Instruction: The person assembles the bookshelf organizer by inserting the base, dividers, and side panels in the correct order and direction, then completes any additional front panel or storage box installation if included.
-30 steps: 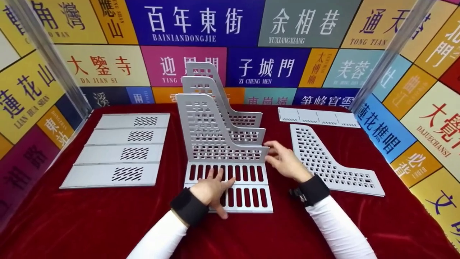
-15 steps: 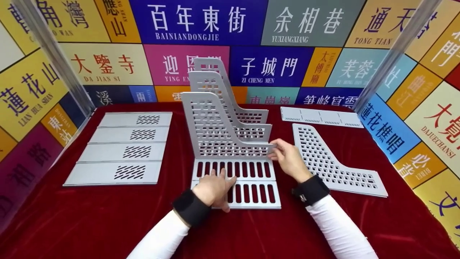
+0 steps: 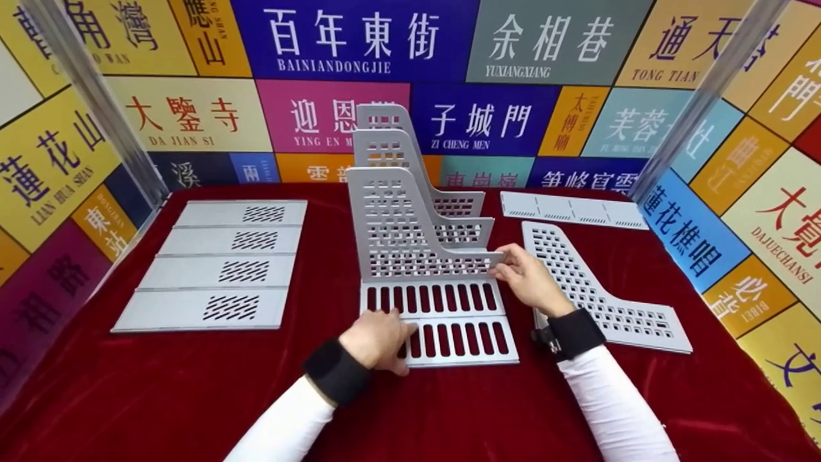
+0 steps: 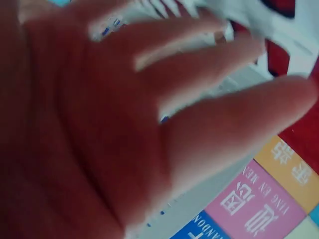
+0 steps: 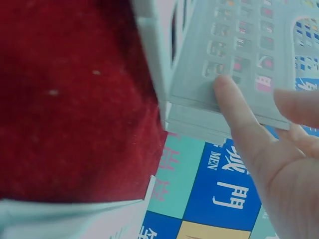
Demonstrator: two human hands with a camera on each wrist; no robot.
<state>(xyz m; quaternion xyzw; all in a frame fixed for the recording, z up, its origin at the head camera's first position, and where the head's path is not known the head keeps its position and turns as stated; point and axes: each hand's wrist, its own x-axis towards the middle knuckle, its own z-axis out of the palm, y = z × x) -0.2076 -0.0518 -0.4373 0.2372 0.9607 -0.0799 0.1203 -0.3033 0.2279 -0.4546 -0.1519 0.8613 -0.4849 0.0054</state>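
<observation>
A grey plastic file holder, partly assembled, stands mid-table in the head view. Its slotted base (image 3: pixel 458 338) lies flat, with several upright perforated side panels, the front one (image 3: pixel 401 224) nearest. My left hand (image 3: pixel 378 340) rests at the left front part of the base. In the left wrist view its fingers (image 4: pixel 209 134) stretch out over the slots, blurred. My right hand (image 3: pixel 529 276) pinches the low right end of the front side panel. The right wrist view shows a finger (image 5: pixel 239 107) against the panel's holes; the thumb's contact is partly hidden.
Ridged grey panels (image 3: pixel 211 266) with slanted slots lie side by side at left. At right lie a loose perforated side panel (image 3: pixel 590 301) and, behind it, a narrow strip panel (image 3: pixel 574 210). Red cloth (image 3: pixel 449 417) covers the table; lettered walls (image 3: pixel 346 38) enclose it.
The file holder has shifted to the right and turned slightly. My right hand has closed on the front panel's end and moved right with it. My left hand now sits nearer the base's left edge.
</observation>
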